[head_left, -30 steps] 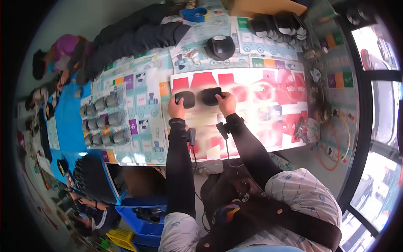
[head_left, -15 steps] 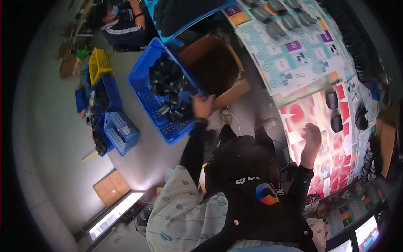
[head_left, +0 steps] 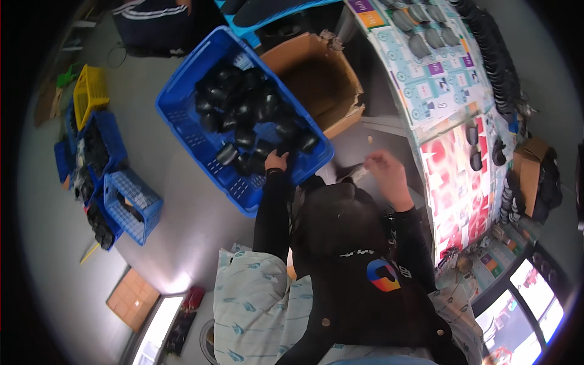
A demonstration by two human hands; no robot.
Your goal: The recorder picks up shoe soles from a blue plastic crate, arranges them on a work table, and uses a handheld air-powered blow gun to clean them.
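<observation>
My left hand [head_left: 277,161] reaches over the near side of a large blue crate [head_left: 210,168]. Its thumb and finger show apart, touching or just above the glossy black curved pieces [head_left: 244,137] heaped inside. Whether one of them is between the fingertips is hard to make out. My right hand [head_left: 390,179] hovers over the floor between the crate and the table, its fingers loosely bent, apart and holding nothing.
Beyond the crate stands a cardboard box [head_left: 344,125] with a torn rim. On the right, a printed-covered table [head_left: 450,158] carries dark curved pieces [head_left: 474,149]. Smaller blue crates [head_left: 143,207] and a yellow crate [head_left: 91,97] stand left. A person [head_left: 155,27] is at the back.
My left hand has gone from the crate's rim down to the black pieces. My right hand has swung left, away from the table. The view has shifted, bringing the crate more fully into sight.
</observation>
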